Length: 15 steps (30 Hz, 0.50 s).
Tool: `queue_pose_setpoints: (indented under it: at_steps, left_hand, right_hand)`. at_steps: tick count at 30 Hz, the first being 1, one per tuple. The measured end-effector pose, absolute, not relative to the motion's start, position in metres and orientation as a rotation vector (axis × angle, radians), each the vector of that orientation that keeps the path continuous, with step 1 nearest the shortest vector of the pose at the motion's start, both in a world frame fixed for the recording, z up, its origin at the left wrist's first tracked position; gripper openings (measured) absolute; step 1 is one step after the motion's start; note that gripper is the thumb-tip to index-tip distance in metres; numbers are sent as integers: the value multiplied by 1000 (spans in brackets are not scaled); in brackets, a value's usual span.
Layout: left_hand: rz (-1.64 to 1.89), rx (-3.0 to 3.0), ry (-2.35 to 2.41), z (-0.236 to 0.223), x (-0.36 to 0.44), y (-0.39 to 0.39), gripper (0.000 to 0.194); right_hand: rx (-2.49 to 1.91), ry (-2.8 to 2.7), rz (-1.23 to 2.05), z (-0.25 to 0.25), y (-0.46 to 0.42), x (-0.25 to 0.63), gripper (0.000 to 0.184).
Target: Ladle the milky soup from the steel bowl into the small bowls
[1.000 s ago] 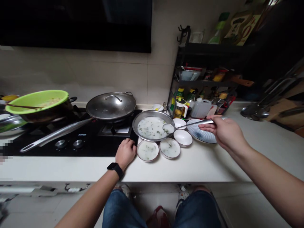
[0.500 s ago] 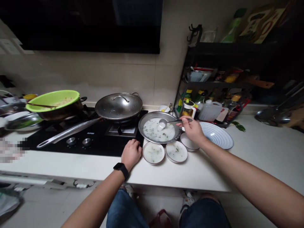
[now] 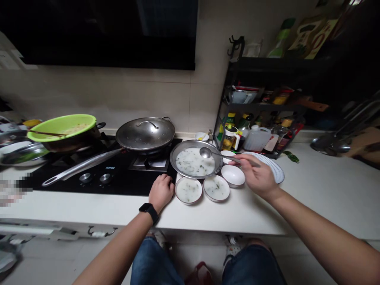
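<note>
My right hand point(image 3: 257, 174) grips the handle of a metal ladle point(image 3: 205, 152), its bowl held over a wide metal basin point(image 3: 173, 161) of milky soup with green bits point(image 3: 192, 164). In front of the basin sit two white bowls of the same soup, the left bowl point(image 3: 189, 192) and the middle bowl point(image 3: 216, 189). An empty white bowl point(image 3: 233, 177) stands to their right, near my right hand, with another white bowl point(image 3: 226, 155) partly hidden behind the ladle. My left hand point(image 3: 162, 190), fingers curled and holding nothing, rests at the stove's edge beside the left bowl.
On the stove point(image 3: 118, 176) are a lidded wok point(image 3: 145, 134), its long handle pointing left, and a green basin point(image 3: 67, 128) with chopsticks, atop a dark pot. A patterned plate point(image 3: 276, 168) lies beyond my right hand. A bottle-filled rack point(image 3: 267, 105) stands at the back right.
My right hand has moved right and nearer me with the ladle, whose bowl has come up off the soup. The empty bowl is now uncovered. My left hand stays put.
</note>
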<state>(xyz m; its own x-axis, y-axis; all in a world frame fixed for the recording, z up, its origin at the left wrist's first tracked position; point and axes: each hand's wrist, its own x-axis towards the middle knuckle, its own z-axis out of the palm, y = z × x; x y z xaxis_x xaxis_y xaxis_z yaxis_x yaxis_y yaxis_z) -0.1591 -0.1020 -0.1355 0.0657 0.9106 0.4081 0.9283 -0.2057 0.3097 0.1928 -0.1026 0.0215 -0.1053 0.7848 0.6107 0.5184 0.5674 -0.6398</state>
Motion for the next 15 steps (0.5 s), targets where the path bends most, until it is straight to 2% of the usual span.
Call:
queue_pose_setpoints:
  at_steps: [5,15]
  left_hand:
    - [-837,-2269,-1952,-135,-159,-102,21]
    - [-833,-2266,-1935,-137,-160,-101,21]
  right_hand:
    - [-1220,-1625,245,29,-155,233,27]
    - [-1152,-1999,322,-6,-180,254,26]
